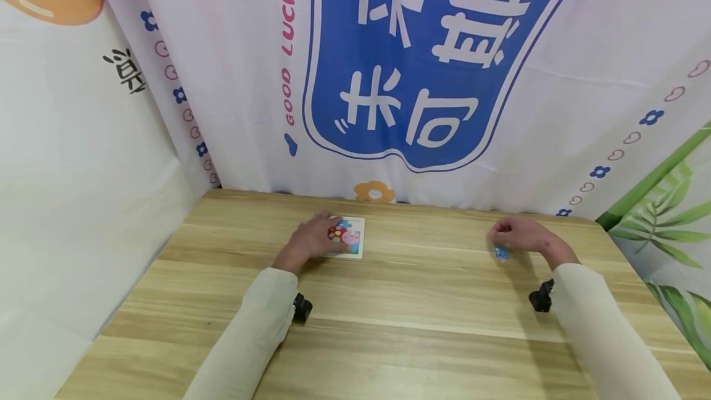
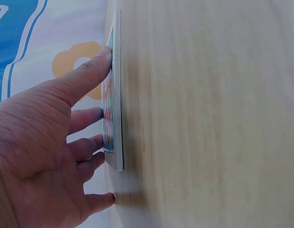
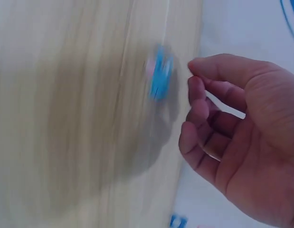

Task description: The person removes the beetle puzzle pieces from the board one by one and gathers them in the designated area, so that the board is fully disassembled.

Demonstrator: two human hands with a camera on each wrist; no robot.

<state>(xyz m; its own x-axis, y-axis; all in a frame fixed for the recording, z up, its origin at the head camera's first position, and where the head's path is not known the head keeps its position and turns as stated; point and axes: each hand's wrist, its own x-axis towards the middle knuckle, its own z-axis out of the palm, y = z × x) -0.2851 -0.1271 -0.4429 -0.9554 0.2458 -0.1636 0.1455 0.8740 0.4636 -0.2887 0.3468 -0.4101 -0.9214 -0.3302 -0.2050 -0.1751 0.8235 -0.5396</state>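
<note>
A flat puzzle board (image 1: 360, 226) with a pale border and a colourful cartoon picture lies on the far left-centre of the table. My left hand (image 1: 312, 239) rests over its left part, hiding that side. In the left wrist view the thumb and several fingers touch the board's (image 2: 118, 109) face, while the little finger meets the tabletop. Farther right, a small blue puzzle piece (image 1: 501, 252) is just below my right hand (image 1: 522, 234). The right wrist view shows the blurred blue piece (image 3: 161, 78) apart from the fingertips. Thumb and forefinger nearly meet there, holding nothing, with the other fingers loosely bent.
Wood-grain table (image 1: 422, 320) spreads under both arms. Behind it hangs a white printed curtain (image 1: 250, 97) with a blue sign, close along the far edge. Black wrist cameras (image 1: 302, 308) sit at the sleeve cuffs, low over the table.
</note>
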